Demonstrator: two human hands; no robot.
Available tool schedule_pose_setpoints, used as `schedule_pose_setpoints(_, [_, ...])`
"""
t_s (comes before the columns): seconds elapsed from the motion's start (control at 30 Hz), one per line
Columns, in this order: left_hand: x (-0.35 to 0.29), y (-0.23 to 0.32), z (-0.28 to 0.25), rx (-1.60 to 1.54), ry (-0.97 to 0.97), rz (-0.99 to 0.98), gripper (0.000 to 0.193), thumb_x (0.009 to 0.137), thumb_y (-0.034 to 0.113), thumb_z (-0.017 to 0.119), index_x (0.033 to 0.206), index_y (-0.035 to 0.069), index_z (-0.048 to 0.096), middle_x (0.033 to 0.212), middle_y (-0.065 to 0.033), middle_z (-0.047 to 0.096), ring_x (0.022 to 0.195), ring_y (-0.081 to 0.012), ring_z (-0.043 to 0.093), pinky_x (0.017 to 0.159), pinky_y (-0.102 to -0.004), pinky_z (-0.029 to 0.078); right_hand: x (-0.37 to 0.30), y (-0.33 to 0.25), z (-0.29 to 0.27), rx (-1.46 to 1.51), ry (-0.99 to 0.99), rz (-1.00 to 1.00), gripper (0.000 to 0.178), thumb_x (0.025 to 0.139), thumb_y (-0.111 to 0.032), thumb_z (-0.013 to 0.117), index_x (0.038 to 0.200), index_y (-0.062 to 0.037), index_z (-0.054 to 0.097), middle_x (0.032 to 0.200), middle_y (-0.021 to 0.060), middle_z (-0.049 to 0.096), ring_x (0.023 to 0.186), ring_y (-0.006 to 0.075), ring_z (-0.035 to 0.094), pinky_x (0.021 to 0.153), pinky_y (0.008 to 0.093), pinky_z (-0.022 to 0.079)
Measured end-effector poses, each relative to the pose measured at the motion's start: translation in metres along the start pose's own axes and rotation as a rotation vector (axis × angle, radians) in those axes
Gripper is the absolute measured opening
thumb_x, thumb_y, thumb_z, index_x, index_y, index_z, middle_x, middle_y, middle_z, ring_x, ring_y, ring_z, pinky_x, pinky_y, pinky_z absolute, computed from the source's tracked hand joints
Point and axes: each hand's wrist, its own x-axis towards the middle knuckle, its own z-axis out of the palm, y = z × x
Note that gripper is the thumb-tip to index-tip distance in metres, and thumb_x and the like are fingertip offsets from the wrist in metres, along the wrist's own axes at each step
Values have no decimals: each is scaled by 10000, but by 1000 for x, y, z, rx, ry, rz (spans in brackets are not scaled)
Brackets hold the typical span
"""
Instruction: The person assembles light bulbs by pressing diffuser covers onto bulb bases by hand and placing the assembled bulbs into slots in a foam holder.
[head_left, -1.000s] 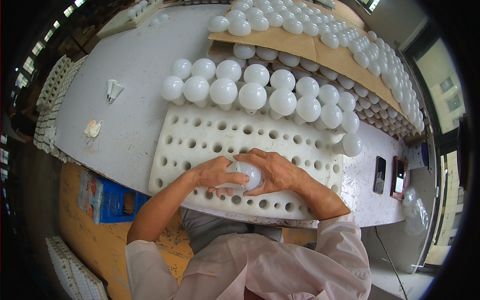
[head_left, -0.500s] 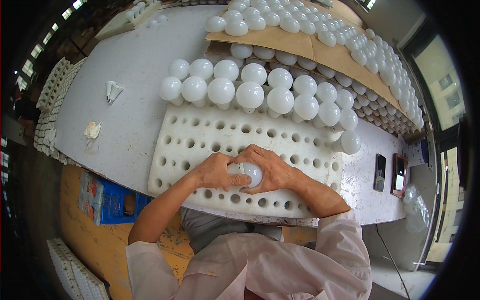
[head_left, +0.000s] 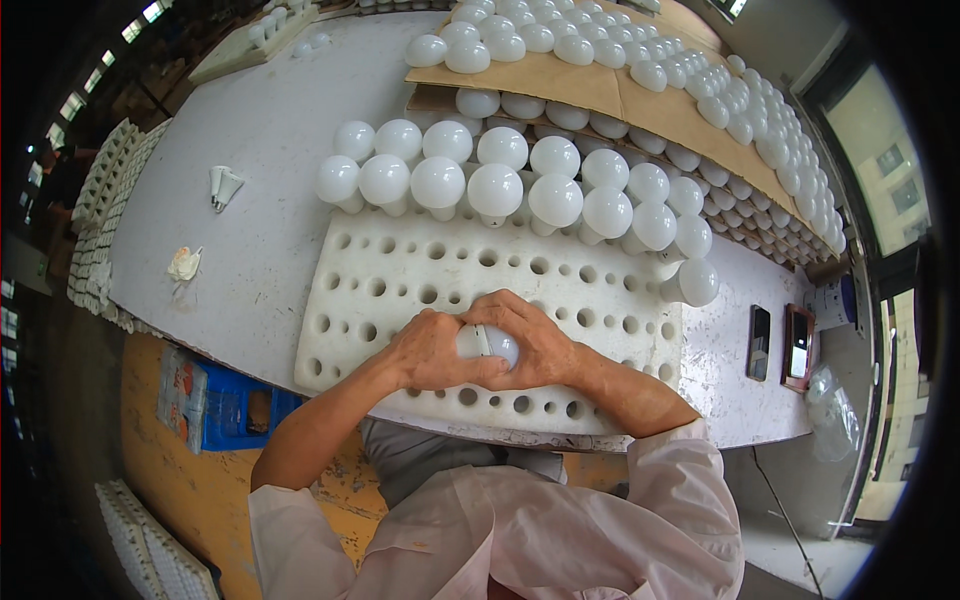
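Observation:
Both of my hands are closed around one white light bulb (head_left: 487, 344) just above the near half of a white foam tray (head_left: 400, 275) full of round holes. My left hand (head_left: 430, 350) grips its left side and my right hand (head_left: 535, 340) wraps over its right side. The bulb's round dome shows between my fingers. Two rows of white bulbs (head_left: 495, 185) stand in the far holes of the same tray.
Behind the tray, brown cardboard sheets (head_left: 560, 80) carry several more rows of bulbs in stacked layers. Two phones (head_left: 780, 345) lie at the table's right end. A loose bulb base (head_left: 224, 185) and a crumpled scrap (head_left: 184, 264) lie to the left. A blue crate (head_left: 215, 405) sits below the table edge.
My hands have stayed at the same spot over the tray, only turning slightly around the bulb. Nothing else has moved.

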Motion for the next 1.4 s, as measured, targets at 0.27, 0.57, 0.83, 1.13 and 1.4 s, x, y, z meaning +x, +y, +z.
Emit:
schedule_pose_setpoints(0.27, [-1,1,0,-130,-107,-94,668,669,630,633,623,-36,635,547,-133,598,543,-230,619,527,-344,504,-4,5,7,70,16,-94,600,602,-142,817,1139,-71,561,1087,98,542,984,280,544,858,398,469])
schedule_pose_setpoints(0.57, [1,0,-8,-298,-219,-127,747,694,670,656,773,-72,665,596,-168,627,541,-223,658,467,-288,520,-2,-1,4,70,-68,37,611,605,-152,826,1142,-64,548,1076,103,503,1002,278,534,860,390,474])
schedule_pose_setpoints(0.83, [6,-12,-11,-315,-297,-150,822,686,670,677,953,-107,646,664,-185,646,538,-219,660,453,-288,516,-1,0,0,84,-173,95,661,622,-136,818,1203,-74,508,1120,114,455,1057,285,502,908,381,473])
schedule_pose_setpoints(1.13, [-2,-2,-13,-242,-193,-135,799,592,645,771,944,-63,656,621,-136,636,539,-193,650,489,-279,516,1,-10,-3,-4,-194,62,781,615,-147,828,1297,-49,460,1236,120,457,1157,293,462,982,385,446])
schedule_pose_setpoints(1.4, [-3,-3,-15,-187,-208,-180,745,610,567,815,1017,-34,646,617,-80,626,501,-142,623,471,-240,500,-1,-8,0,-50,-167,42,802,603,-167,836,1301,-54,455,1281,134,477,1142,304,491,996,402,436])
